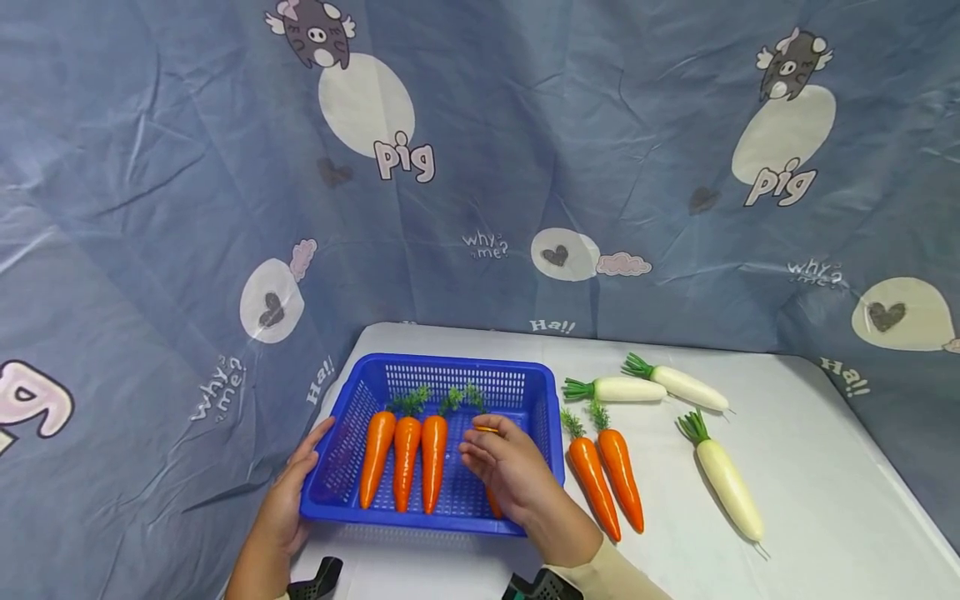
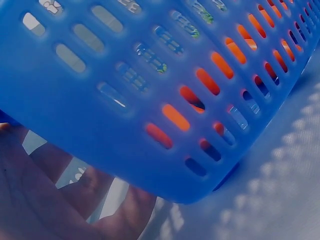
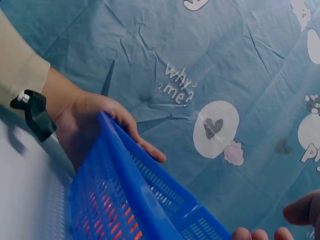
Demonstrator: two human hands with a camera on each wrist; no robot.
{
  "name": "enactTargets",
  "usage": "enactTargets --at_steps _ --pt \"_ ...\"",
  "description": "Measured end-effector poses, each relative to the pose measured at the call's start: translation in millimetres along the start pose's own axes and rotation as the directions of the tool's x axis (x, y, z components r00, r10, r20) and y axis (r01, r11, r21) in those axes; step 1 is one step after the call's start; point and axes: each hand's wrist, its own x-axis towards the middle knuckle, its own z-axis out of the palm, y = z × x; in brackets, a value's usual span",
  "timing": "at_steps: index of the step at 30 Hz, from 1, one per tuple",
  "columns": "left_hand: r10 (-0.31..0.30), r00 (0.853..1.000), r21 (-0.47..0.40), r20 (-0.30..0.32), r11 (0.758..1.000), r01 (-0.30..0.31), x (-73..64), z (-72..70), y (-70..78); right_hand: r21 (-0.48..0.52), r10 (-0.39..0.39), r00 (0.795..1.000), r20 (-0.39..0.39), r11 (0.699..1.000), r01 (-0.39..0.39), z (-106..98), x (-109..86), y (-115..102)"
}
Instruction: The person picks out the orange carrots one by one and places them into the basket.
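In the head view a blue plastic basket [image 1: 420, 520] holds several orange carrots with green tops, including a left carrot [image 1: 377, 458], a middle carrot [image 1: 407, 463] and another carrot [image 1: 433, 463] side by side. My left hand [image 1: 282, 500] rests against the basket's outer left side, its fingers extended along the wall; the left wrist view shows its fingers [image 2: 85, 195] beside the corner. Above the basket's right part, my right hand [image 1: 506, 467] has loosely bent fingers. It overlaps one more carrot [image 1: 492, 502], mostly hidden beneath it. Nothing shows between thumb and fingertips in the right wrist view.
Right of the basket, two carrots [image 1: 603, 483] lie on the white table [image 1: 825, 467]. Beyond them are two white radishes [image 1: 652, 389] with green tops, and a third white radish [image 1: 731, 492] farther right. A blue printed cloth [image 1: 465, 200] hangs behind and at left.
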Motion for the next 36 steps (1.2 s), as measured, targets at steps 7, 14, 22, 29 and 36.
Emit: enactTargets --at_steps 7,14,22,29,36 --pt "0.012 1.000 -0.004 0.003 1.000 -0.012 0.1 -0.6 -1.2 -0.057 -0.015 0.999 0.030 0.998 0.017 -5 -4.3 -2" --pt "0.027 0.999 -0.016 0.021 1.000 -0.026 -1.7 -2.9 -2.9 -0.111 -0.026 0.996 0.080 0.993 0.034 -12 -11.9 -6" --pt "0.018 1.000 -0.021 0.005 1.000 -0.017 -0.5 -1.9 -1.2 -0.175 -0.068 0.993 0.094 0.981 0.084 -15 -18.8 -11" --pt "-0.012 1.000 0.007 -0.021 1.000 0.012 0.8 0.7 1.3 -0.188 -0.099 0.993 0.067 0.976 0.110 -17 -25.5 -14" --pt "-0.014 1.000 0.007 -0.012 1.000 0.014 1.4 0.8 0.1 -0.176 -0.116 0.992 0.046 0.977 0.122 -26 -28.3 -19"
